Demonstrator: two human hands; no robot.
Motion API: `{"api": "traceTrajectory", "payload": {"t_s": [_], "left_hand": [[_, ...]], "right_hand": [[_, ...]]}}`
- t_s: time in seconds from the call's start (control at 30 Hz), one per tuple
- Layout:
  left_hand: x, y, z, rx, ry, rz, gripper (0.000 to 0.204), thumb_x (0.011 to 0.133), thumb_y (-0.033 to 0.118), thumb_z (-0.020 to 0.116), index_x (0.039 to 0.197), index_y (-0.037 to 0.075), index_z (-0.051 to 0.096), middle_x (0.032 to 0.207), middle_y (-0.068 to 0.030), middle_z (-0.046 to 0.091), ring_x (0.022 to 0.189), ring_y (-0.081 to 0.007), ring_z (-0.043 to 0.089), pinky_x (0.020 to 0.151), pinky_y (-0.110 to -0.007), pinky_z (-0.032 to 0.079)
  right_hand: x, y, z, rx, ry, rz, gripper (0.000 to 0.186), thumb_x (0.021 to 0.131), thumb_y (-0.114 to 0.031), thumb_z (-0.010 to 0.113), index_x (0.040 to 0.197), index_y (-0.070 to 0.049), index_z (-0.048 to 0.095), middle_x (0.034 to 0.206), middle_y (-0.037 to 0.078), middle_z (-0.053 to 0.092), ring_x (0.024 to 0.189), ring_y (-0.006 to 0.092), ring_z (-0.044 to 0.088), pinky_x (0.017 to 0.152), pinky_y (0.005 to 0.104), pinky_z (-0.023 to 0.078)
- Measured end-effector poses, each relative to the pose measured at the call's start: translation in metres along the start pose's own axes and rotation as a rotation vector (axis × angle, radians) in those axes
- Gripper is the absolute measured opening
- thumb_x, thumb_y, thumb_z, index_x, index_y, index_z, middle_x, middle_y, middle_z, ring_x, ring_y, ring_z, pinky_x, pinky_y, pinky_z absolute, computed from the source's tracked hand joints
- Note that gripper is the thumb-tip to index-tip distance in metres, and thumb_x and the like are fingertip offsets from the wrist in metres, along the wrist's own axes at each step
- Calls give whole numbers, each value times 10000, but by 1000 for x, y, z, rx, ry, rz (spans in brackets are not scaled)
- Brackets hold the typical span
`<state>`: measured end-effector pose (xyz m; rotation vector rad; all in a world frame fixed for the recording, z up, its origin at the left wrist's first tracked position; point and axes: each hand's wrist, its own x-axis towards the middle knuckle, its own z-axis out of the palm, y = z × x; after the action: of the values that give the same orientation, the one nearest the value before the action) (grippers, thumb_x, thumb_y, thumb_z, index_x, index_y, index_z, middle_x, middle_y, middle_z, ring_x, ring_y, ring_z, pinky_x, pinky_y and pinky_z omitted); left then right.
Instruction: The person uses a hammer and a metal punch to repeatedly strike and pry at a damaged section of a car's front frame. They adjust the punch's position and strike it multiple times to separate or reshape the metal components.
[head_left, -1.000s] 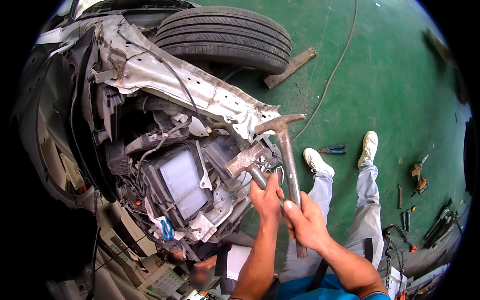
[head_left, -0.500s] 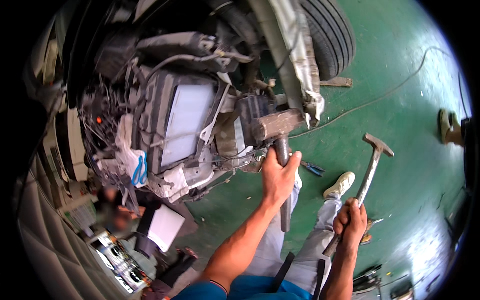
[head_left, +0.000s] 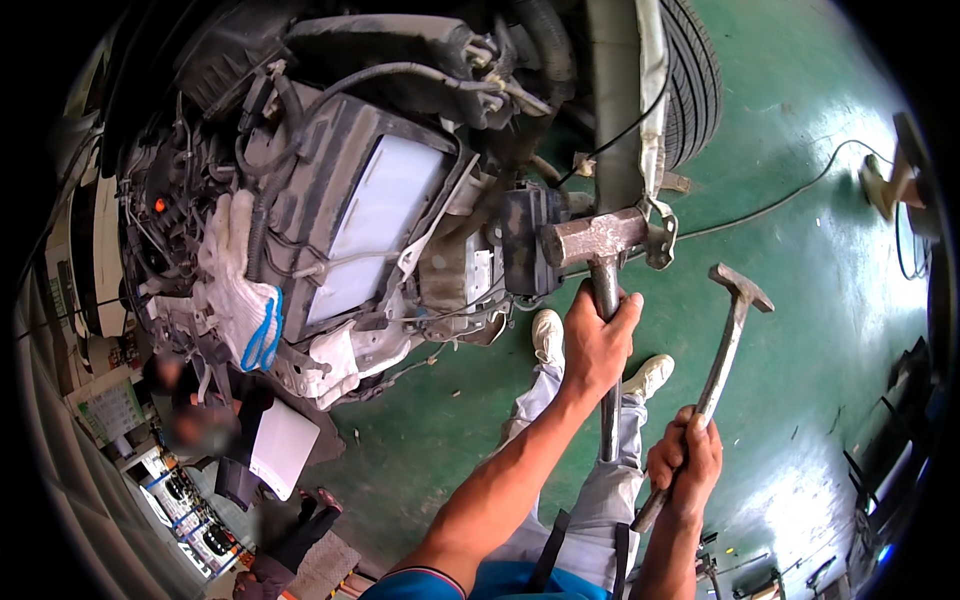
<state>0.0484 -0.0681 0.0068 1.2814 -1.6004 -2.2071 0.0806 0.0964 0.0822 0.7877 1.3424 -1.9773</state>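
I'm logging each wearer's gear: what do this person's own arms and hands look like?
The left hand and right hand are gloveless, no wristwatch visible. The left arm has a dark-edged blue sleeve above a bare forearm; no right sleeve shows.

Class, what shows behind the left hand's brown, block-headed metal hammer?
Behind the hammer, parts of a boxy black component and long silver-grey metal panel show. What it and the left hand cover cannot be seen.

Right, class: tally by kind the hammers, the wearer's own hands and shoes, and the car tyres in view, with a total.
Hammers: 2 (thick-headed hammer, slim hammer)
Hands: 2 (left hand, right hand)
Shoes: 2 (left shoe, right shoe)
Tyres: 1 (black tyre)
Total: 7
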Motion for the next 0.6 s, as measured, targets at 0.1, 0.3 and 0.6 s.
{"api": "traceTrajectory", "payload": {"t_s": [0.1,0.3,0.6], "left_hand": [[1,-6,6,-50,29,-37,199,892,120,691,893,37,510,637,2,521,444,-77,491,402,-237,383],[0,-24,5,18,46,14,167,904,87,657,880,37,500,609,-12,515,452,-86,474,420,-243,387],[7,-30,11,140,91,47,191,919,94,664,871,30,491,612,-13,508,443,-88,467,406,-254,378]], "right_hand": [[-2,-4,17,-46,-9,31,273,1008,-280,495,978,-9,481,588,27,414,389,106,369,342,242,314],[-7,-5,32,6,-131,147,270,1017,-293,482,990,-24,474,614,44,462,407,124,424,380,249,375],[-16,10,47,101,-168,190,211,999,-224,527,960,-35,442,607,45,471,409,128,445,385,267,392]]}}
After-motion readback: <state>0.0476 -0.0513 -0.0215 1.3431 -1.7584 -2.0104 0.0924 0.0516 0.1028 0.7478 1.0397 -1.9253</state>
